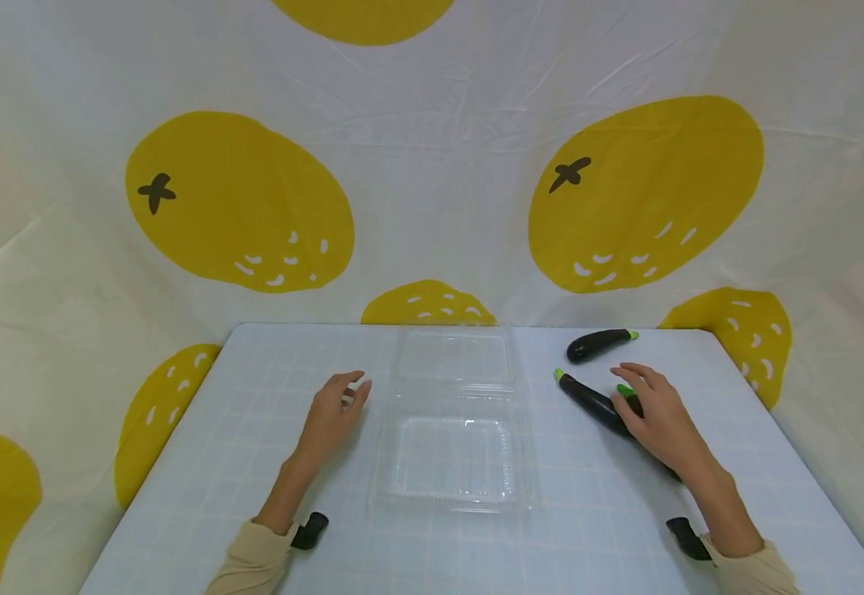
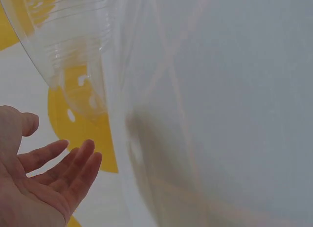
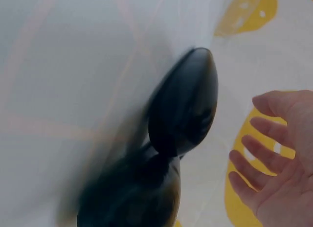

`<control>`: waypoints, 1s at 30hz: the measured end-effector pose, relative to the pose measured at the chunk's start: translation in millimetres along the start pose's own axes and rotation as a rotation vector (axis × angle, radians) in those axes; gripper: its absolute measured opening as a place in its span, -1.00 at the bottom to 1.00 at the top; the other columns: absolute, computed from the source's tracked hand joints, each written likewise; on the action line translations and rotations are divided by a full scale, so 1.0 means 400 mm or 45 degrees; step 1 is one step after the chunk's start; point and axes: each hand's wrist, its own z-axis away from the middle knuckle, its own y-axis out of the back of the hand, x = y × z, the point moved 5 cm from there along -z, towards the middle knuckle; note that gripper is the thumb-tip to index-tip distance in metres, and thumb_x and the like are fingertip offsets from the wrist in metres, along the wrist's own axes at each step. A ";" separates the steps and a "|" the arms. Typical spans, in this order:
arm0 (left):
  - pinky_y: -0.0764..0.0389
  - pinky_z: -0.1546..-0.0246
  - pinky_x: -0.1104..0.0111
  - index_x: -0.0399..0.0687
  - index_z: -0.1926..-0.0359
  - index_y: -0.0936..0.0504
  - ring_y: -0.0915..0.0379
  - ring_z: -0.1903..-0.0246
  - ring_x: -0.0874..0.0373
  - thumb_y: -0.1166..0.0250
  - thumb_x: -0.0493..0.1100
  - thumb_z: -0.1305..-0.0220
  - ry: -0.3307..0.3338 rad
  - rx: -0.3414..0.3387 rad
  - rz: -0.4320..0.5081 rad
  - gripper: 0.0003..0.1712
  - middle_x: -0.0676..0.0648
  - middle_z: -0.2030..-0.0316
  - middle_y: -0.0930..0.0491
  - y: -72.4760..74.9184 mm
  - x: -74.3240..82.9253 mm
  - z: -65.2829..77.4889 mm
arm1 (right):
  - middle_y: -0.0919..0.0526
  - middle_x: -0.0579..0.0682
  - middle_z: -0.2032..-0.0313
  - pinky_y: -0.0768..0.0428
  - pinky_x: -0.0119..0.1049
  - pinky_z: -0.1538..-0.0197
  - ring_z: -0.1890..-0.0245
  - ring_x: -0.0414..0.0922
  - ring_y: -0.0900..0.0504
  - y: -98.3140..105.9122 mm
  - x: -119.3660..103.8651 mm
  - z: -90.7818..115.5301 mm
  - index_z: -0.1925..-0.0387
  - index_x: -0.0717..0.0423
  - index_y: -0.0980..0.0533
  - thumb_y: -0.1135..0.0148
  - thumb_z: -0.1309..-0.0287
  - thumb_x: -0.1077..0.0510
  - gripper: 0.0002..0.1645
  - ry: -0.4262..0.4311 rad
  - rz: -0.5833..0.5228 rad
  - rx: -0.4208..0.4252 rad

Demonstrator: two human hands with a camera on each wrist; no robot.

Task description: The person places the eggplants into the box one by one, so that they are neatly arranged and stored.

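My left hand (image 1: 334, 417) hovers over the table at the left of a clear plastic clamshell box (image 1: 388, 463), fingers loosely bent and holding nothing. In the left wrist view the palm and fingers (image 2: 80, 173) face up toward the box's ridged wall (image 2: 78, 36). On the right, my right hand (image 1: 661, 421) is over two dark eggplants, thumb and fingers spread. One eggplant (image 1: 588, 402) lies diagonally with its green tip to the left; the other (image 1: 634, 404) is mostly hidden under the hand. The right wrist view shows two glossy eggplant ends (image 3: 183, 104) apart from the fingers.
A third eggplant (image 1: 597, 345) lies near the back edge, green stem to the right. The box's lid half (image 1: 456, 359) is folded back toward the far table edge. A pale checked cloth covers the table (image 1: 268, 372); behind hangs a sheet (image 1: 432, 165) printed with yellow fruit.
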 end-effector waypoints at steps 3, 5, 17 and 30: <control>-0.68 0.09 0.10 -0.29 -0.21 -0.62 -0.63 0.12 -0.03 -0.26 -0.06 -0.51 -0.028 0.011 0.070 -0.57 -0.20 -0.09 -0.63 -0.006 0.008 0.003 | -0.44 0.33 -0.26 -0.34 0.41 -0.19 -0.26 0.35 -0.35 -0.010 -0.007 -0.004 -0.25 0.27 -0.50 -0.33 -0.29 0.29 -0.50 0.006 -0.019 -0.013; -0.68 0.09 0.12 -0.28 -0.20 -0.63 -0.63 0.13 -0.02 -0.26 -0.07 -0.51 -0.033 0.015 0.103 -0.58 -0.19 -0.08 -0.64 -0.011 0.011 0.006 | -0.44 0.33 -0.26 -0.35 0.41 -0.19 -0.25 0.35 -0.36 -0.017 -0.011 -0.006 -0.25 0.27 -0.50 -0.33 -0.29 0.29 -0.49 0.007 -0.025 -0.022; -0.67 0.17 0.36 -0.22 -0.16 -0.66 -0.64 0.19 0.07 -0.28 -0.05 -0.50 0.016 0.001 0.257 -0.61 -0.12 0.02 -0.68 -0.049 0.031 0.017 | -0.45 0.35 -0.24 -0.35 0.36 -0.24 -0.24 0.35 -0.40 -0.059 -0.033 -0.022 -0.25 0.32 -0.48 -0.35 -0.30 0.27 -0.48 0.035 -0.017 -0.104; -0.63 0.42 0.46 -0.29 -0.12 -0.67 -0.64 0.29 -0.07 -0.31 -0.19 -0.46 0.095 -0.055 0.482 -0.67 -0.17 0.16 -0.68 -0.075 0.041 0.024 | -0.43 0.39 -0.26 -0.41 0.35 -0.24 -0.22 0.36 -0.44 -0.109 -0.033 -0.012 -0.34 0.29 -0.42 -0.36 -0.29 0.25 -0.38 0.028 0.081 -0.246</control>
